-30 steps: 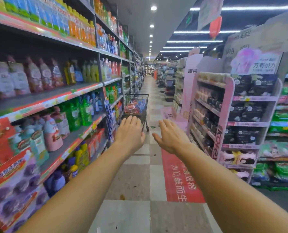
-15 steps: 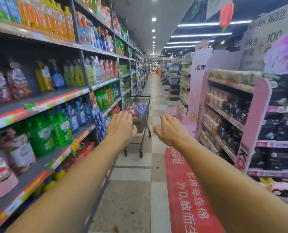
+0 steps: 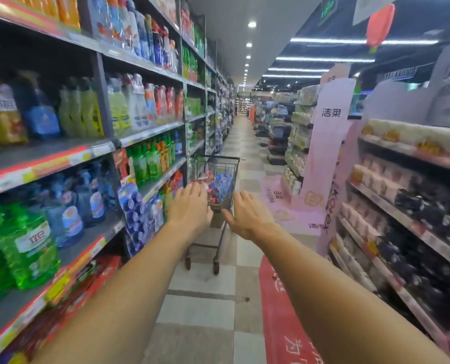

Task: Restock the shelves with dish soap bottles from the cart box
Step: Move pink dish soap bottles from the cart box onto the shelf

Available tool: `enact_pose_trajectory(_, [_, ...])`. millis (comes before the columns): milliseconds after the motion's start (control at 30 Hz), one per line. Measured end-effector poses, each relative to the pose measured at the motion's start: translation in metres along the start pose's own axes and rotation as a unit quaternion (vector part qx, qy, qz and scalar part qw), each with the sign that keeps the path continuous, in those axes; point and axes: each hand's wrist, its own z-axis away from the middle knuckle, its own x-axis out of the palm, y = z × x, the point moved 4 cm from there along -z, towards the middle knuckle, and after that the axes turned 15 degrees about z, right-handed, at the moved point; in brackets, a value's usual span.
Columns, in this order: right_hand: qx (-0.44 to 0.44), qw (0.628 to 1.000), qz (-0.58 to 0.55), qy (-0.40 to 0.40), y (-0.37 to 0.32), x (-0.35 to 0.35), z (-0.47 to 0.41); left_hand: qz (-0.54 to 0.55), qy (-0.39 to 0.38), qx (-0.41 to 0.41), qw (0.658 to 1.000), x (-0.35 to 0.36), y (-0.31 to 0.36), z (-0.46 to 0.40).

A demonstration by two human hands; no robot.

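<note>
A wire shopping cart (image 3: 231, 169) stands in the aisle ahead, by the left shelving, with red and blue packs (image 3: 220, 183) piled in it; the box is not clearly visible. My left hand (image 3: 189, 208) and my right hand (image 3: 247, 215) are stretched out towards the cart, palms down, fingers spread, holding nothing. Both hands are short of the cart. Green and blue dish soap bottles (image 3: 150, 161) fill the left shelves (image 3: 150, 132).
Tall shelving with bottles and refill pouches runs along the left. On the right stand a pink display rack (image 3: 407, 206) with dark packs and a pink sign pillar (image 3: 328, 143). A red floor sticker (image 3: 281, 311) lies on the tiled aisle, which runs on far ahead.
I have moved forward along the aisle: the cart is nearer and larger, and the left shelves have slid past. Both hands stay stretched out and empty.
</note>
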Motion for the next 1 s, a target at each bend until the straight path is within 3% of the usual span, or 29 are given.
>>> enact_pose_trajectory(733, [0.012, 0.998, 0.008, -0.054, 0.197, 0.227, -0.451, -0.028, -0.043, 0.014, 0.999, 0.249, -0.091, -0.454])
enact_pose_trajectory(1000, [-0.028, 0.993, -0.010, -0.114, 0.198, 0.317, -0.593, -0.034, -0.063, -0.004, 0.997, 0.334, -0.139, -0.584])
